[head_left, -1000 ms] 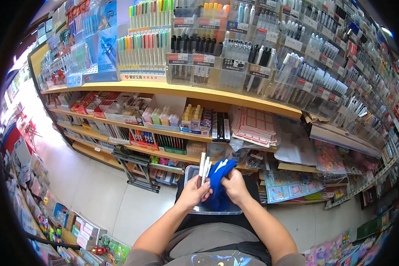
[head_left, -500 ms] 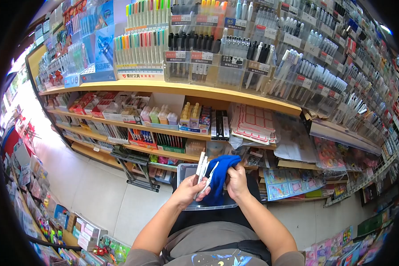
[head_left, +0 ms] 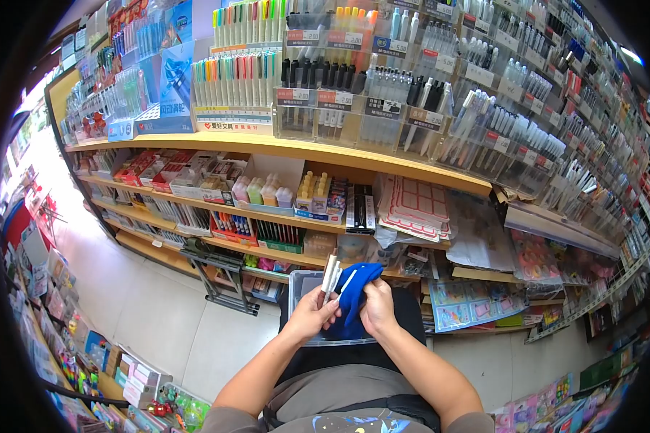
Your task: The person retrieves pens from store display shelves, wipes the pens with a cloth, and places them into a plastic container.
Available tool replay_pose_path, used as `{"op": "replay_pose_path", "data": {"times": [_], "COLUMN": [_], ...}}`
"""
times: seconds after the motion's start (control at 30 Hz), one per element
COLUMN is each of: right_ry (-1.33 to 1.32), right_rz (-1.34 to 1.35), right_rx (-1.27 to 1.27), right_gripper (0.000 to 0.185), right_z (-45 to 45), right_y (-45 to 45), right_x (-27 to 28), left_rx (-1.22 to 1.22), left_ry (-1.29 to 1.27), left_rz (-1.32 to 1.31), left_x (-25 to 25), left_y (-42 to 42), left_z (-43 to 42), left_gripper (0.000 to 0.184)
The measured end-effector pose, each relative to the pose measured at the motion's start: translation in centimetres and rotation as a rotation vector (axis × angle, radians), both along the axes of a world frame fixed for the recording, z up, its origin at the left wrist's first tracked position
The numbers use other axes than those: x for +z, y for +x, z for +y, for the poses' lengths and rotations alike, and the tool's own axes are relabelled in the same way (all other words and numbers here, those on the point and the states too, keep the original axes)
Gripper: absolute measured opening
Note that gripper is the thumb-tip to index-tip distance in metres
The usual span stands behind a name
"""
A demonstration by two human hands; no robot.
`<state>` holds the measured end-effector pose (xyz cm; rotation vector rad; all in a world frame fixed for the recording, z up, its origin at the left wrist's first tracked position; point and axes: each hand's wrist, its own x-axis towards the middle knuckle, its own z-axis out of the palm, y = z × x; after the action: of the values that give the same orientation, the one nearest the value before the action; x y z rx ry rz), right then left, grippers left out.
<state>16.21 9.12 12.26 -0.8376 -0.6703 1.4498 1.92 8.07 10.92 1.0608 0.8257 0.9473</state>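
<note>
My left hand [head_left: 310, 315] is closed around several white pens [head_left: 330, 276], which point upward and away from me. One slim white pen leans to the right, up against a blue cloth [head_left: 354, 290]. My right hand [head_left: 378, 309] pinches the bunched cloth close beside the pens. The cloth's lower end hangs over a clear plastic bin [head_left: 295, 289] at my lap. Fingers and cloth hide parts of the pens and of the bin's inside.
Ahead, a wooden shelf unit [head_left: 318, 153] carries pen racks [head_left: 386, 101] and highlighters [head_left: 238, 79]. A folded dark metal stand [head_left: 224, 278] is on the floor to the left. Hanging packets and sheets [head_left: 477, 299] are at right, with more goods [head_left: 144, 379] behind at lower left.
My right hand has moved a little left and down, bringing the cloth closer to the pens. The cloth is more bunched against the slim pen. My left hand still holds the pens.
</note>
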Motion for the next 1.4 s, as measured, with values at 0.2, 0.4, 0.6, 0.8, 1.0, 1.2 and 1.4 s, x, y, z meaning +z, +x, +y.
{"op": "replay_pose_path", "data": {"times": [0.2, 0.4, 0.6, 0.8, 1.0, 1.2, 1.4], "right_ry": [0.018, 0.019, -0.270, -0.334, -0.221, -0.082, 0.130], "right_rz": [-0.210, -0.047, -0.009, 0.017, -0.321, -0.610, -0.818], "right_rx": [0.135, 0.175, 0.382, 0.499, 0.635, 0.711, 0.754], "right_gripper": [0.005, 0.014, 0.023, 0.024, 0.019, 0.020, 0.025], "right_z": [-1.6, -0.2, -1.6, -1.5, -1.4, -3.0, -3.3], "right_y": [-1.0, 0.6, -0.5, -0.2, 2.6, 4.1, 6.4], "right_x": [0.5, -2.4, -2.5, -2.0, -2.4, 1.2, 0.0], "left_rx": [-0.002, 0.295, 0.111, 0.125, 0.188, 0.209, 0.263], "left_ry": [-0.017, 0.006, -0.106, -0.143, -0.146, -0.149, -0.158], "left_rz": [-0.037, 0.010, -0.159, -0.192, -0.291, -0.299, -0.317], "left_x": [0.0, -0.1, 1.6, 1.2, 0.4, 0.6, 0.5], "left_y": [-0.2, 0.0, -1.2, -1.2, -1.0, -0.4, -0.4], "left_z": [0.1, 1.0, 0.8, 0.8, 1.1, 0.9, 1.0], "left_gripper": [0.010, 0.013, 0.021, 0.017, 0.018, 0.017, 0.018]}}
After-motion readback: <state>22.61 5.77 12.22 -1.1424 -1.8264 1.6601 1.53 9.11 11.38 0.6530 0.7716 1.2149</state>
